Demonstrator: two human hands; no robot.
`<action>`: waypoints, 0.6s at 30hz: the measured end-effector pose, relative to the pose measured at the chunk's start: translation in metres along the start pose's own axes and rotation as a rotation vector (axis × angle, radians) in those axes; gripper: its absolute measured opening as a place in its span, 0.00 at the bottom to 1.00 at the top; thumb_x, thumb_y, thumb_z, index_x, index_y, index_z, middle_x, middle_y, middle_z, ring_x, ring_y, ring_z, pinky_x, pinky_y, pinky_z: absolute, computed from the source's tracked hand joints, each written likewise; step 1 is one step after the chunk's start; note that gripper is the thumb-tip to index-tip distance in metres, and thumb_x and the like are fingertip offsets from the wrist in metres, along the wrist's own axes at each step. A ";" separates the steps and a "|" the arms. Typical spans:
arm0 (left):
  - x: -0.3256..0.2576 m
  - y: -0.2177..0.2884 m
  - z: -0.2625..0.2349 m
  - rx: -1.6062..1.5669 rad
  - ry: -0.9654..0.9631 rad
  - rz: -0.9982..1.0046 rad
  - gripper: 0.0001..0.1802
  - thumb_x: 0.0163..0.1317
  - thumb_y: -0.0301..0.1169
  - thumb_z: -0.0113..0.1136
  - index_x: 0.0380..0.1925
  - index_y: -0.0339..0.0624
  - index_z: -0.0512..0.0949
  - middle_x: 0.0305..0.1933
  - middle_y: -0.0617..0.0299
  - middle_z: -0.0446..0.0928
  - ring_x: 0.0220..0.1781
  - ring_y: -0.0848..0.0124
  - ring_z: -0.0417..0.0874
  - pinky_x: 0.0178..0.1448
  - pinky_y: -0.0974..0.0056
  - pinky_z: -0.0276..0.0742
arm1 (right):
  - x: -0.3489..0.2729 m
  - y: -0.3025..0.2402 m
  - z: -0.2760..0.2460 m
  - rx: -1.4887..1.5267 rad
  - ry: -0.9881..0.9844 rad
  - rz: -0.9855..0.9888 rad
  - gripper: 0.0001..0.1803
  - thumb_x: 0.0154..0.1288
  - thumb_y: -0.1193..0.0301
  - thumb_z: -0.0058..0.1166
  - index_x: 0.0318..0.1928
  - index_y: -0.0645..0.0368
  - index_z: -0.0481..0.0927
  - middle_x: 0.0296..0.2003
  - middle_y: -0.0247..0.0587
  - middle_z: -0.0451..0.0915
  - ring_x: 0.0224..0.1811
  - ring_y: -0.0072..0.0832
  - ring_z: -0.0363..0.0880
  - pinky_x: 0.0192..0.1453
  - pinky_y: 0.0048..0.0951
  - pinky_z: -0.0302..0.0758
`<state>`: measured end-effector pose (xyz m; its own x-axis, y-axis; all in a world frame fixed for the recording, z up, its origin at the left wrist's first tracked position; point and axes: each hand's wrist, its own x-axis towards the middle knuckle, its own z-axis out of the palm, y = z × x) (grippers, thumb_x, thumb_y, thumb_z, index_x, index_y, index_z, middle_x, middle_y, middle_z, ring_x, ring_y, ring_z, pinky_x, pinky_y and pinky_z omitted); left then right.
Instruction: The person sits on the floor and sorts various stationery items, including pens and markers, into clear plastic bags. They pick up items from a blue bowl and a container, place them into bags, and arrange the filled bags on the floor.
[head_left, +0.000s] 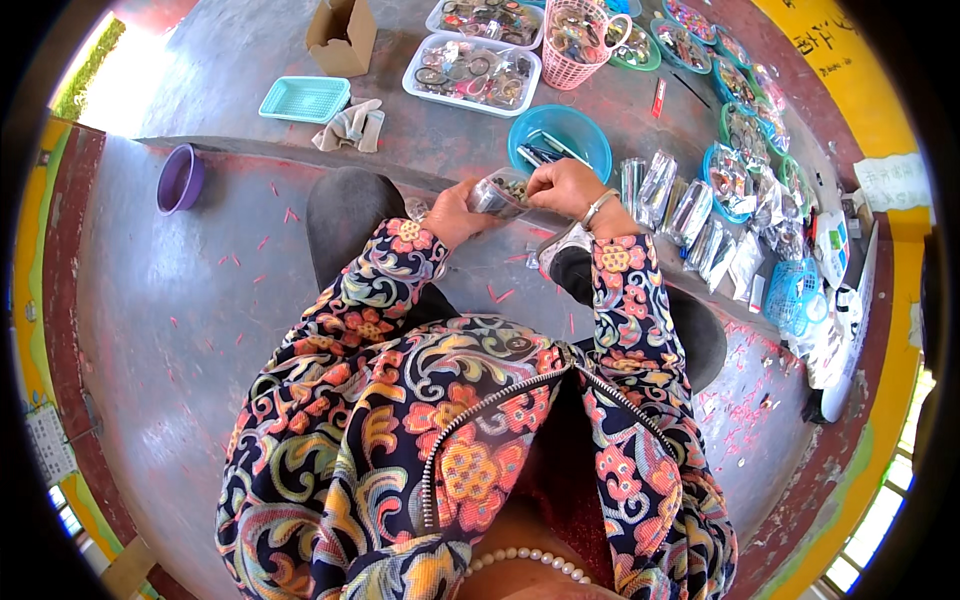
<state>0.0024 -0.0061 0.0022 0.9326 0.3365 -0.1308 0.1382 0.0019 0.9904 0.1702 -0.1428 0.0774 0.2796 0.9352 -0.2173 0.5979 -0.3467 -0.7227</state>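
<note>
My left hand (456, 214) is closed around a clear plastic bag (490, 197) with small, mixed-coloured pieces in it. At the right side of the bag, my right hand (568, 188), with a bracelet at the wrist, has its fingers pinched against the bag's edge. Their tips are partly hidden. Just beyond the hands stands a blue-green bowl (598, 140) holding some pen-like sticks. Right of my right hand lie several clear packets (658, 188) of dark and silvery slim things. Below the hands are my bent knees and a shoe (566, 246).
Further off are white trays (470, 100) of bagged rings and trinkets, a pink basket (572, 70), a cardboard box (341, 40), a green tray (300, 98) and a crumpled cloth (350, 127). A purple basin (180, 180) stands left. Bowls of small goods (730, 182) line the right. Red scraps litter the floor.
</note>
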 end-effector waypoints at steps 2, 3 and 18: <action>-0.001 0.008 0.000 0.018 -0.013 -0.015 0.31 0.39 0.26 0.69 0.46 0.31 0.69 0.38 0.58 0.76 0.38 0.74 0.76 0.43 0.68 0.72 | -0.002 -0.004 -0.002 -0.059 -0.023 -0.033 0.10 0.43 0.69 0.59 0.29 0.57 0.79 0.23 0.40 0.79 0.27 0.31 0.77 0.33 0.29 0.71; -0.001 0.003 -0.004 0.002 -0.035 -0.008 0.31 0.39 0.24 0.68 0.47 0.32 0.69 0.40 0.59 0.76 0.40 0.74 0.75 0.46 0.68 0.71 | -0.002 -0.008 -0.002 -0.073 -0.033 -0.051 0.11 0.43 0.69 0.59 0.30 0.58 0.79 0.24 0.40 0.78 0.28 0.31 0.77 0.33 0.29 0.71; -0.008 0.017 -0.004 -0.608 -0.405 -0.289 0.28 0.40 0.20 0.65 0.47 0.37 0.69 0.41 0.61 0.76 0.46 0.70 0.75 0.55 0.62 0.68 | -0.010 -0.016 0.001 0.443 -0.130 0.003 0.06 0.52 0.73 0.57 0.31 0.62 0.78 0.25 0.28 0.76 0.28 0.14 0.70 0.33 0.18 0.67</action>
<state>-0.0044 -0.0047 0.0205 0.9527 -0.1248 -0.2771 0.2957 0.5913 0.7503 0.1566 -0.1462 0.0905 0.1677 0.9454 -0.2796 0.2111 -0.3114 -0.9265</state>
